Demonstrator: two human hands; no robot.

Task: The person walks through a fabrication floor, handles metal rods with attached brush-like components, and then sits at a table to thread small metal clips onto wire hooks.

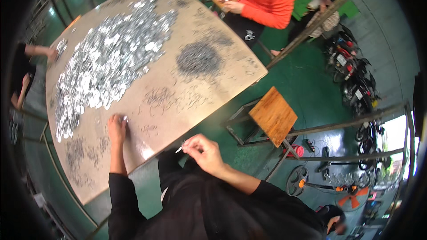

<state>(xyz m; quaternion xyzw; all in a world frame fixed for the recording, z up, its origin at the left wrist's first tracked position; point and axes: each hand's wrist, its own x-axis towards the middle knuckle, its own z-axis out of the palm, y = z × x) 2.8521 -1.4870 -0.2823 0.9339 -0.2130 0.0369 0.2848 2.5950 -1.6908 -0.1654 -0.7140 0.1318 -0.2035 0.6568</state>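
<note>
My left hand [116, 129] rests on the big tan table, its fingers closed on a small shiny metal piece [125, 119]. Over my lap, just off the table's near edge, my right hand [203, 152] pinches a thin silvery metal piece [180, 148] between thumb and fingers. Its exact kind is too small to make out. Beyond my left hand spreads a wide heap of flat shiny metal pieces [106, 62]. A darker pile of small thin metal bits [199, 59] lies farther right, with loose dark bits [162, 98] scattered nearer to me.
The tan table [195, 106] ends just before my lap. A wooden-topped stool [273, 115] stands to the right. A person in an orange top [271, 0] sits at the far side; another person's hand [52, 54] reaches in from the left. Metal rails, a fan [351, 200] and motorbikes stand right.
</note>
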